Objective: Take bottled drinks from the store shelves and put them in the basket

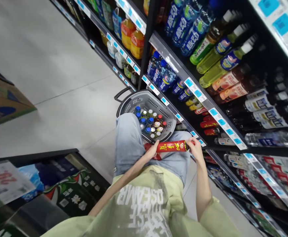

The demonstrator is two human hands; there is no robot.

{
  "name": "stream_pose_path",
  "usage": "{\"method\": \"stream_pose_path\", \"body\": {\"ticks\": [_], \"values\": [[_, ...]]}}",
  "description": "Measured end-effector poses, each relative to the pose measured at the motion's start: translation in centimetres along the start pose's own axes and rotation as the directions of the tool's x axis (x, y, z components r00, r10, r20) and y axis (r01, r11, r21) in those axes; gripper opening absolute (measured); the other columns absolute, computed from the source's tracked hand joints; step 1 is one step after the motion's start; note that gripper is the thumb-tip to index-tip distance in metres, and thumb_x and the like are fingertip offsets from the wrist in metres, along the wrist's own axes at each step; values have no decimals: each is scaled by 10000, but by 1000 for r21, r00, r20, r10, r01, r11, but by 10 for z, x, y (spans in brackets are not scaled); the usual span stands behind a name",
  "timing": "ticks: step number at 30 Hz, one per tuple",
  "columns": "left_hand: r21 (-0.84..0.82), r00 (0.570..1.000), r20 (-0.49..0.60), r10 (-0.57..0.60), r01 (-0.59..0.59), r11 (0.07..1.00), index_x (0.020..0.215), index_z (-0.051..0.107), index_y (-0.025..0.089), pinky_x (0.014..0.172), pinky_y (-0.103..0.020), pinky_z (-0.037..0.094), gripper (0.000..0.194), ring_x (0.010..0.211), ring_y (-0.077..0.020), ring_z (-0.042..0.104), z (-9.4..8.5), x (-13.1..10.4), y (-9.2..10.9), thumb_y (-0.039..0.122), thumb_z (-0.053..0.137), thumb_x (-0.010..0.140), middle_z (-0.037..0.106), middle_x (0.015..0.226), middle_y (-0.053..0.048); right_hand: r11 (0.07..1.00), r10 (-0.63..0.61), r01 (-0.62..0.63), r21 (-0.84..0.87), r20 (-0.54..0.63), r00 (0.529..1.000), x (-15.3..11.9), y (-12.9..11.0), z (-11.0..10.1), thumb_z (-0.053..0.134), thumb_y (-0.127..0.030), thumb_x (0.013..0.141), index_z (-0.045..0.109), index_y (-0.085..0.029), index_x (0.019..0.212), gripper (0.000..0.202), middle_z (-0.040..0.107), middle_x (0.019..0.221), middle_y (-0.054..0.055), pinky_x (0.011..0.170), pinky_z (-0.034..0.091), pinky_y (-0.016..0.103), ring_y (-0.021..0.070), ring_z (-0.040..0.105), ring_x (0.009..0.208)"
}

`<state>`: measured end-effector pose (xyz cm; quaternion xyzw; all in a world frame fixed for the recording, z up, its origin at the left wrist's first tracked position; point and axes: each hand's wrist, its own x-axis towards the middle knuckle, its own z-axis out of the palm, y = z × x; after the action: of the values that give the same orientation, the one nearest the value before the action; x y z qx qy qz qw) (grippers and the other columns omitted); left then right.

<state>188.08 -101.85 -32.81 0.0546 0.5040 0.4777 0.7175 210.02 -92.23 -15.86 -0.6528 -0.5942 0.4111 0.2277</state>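
Observation:
Across my lap, a long red package [171, 146] with yellow characters and a dark right end is held level between my two hands. Whether it is one piece or cans placed end to end, I cannot tell. My left hand [152, 150] is closed around its left end. The fingers of my right hand [193, 146] pinch the right end. More red surface shows beneath it, partly hidden by my left hand. Just beyond, between my knees, a grey shopping basket [162, 103] holds several upright bottles [150, 121] with blue, white and red caps.
Drink shelves [170, 64] rise close on the right, stocked with bottles and red cans [209, 122]. At lower left stands a display of dark green cartons [76, 191] with a price sign [7, 181]. A cardboard box [8, 98] sits on the grey floor [67, 62] farther left.

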Motion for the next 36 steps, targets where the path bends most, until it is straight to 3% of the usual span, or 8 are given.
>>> {"method": "stream_pose_path", "body": {"ticks": [3,6,10,15,21,27,32,36], "values": [[50,999,26,32,-33,998,883,739,156,423,-264,355,571,353,-120,375,5,-1,12,697,573,962,638,527,-37,999,33,-32,18,-61,998,27,-13,9,737,-654,800,537,-262,769,441,464,521,-63,404,340,293,148,405,413],[19,985,-68,156,-155,988,1086,728,188,441,-236,379,368,410,-129,444,6,0,22,506,652,916,721,653,-22,995,-46,34,-98,-121,992,48,-30,25,732,-671,824,554,-257,804,451,520,540,-54,400,381,293,156,466,398],[166,974,-49,220,-209,964,895,748,225,499,-248,430,150,501,-174,549,5,-2,23,325,667,820,720,644,-14,949,-176,129,-288,-146,973,78,-47,63,716,-691,871,613,-249,887,454,681,702,13,497,477,310,191,613,488],[451,952,70,297,-296,842,805,737,261,728,-339,522,88,624,-252,643,1,-11,7,214,744,731,687,653,-37,957,-156,116,-264,-138,978,138,-50,125,677,-705,900,646,-229,1006,489,759,844,73,614,528,328,236,708,596],[726,966,198,166,-258,637,765,636,229,947,-535,541,83,851,-388,722,-7,-17,-14,249,715,746,709,912,-152,911,-237,202,-360,-55,970,211,-51,202,598,-648,961,652,-226,1073,440,778,970,122,787,544,361,308,756,912],[832,984,171,50,-171,528,943,680,230,970,-569,539,127,1003,-423,722,-7,-19,-10,294,603,865,726,1070,-189,839,-343,293,-459,-28,939,261,-55,274,656,-584,966,605,-240,1009,350,754,918,106,911,539,428,319,733,909],[921,972,220,-81,-179,347,1139,704,212,937,-571,548,291,1082,-444,719,-3,-24,8,249,476,962,719,1195,-236,770,-330,370,-520,173,928,291,-47,311,615,-521,1023,604,-206,1092,322,737,1024,138,971,542,459,321,724,992],[924,961,240,-135,-183,336,1153,707,192,945,-578,539,316,1106,-451,711,-1,-25,21,228,438,992,712,1200,-249,736,-373,468,-489,284,883,316,-31,325,581,-507,1051,628,-192,1165,339,681,1178,153,1022,551,477,303,699,1056]]}}
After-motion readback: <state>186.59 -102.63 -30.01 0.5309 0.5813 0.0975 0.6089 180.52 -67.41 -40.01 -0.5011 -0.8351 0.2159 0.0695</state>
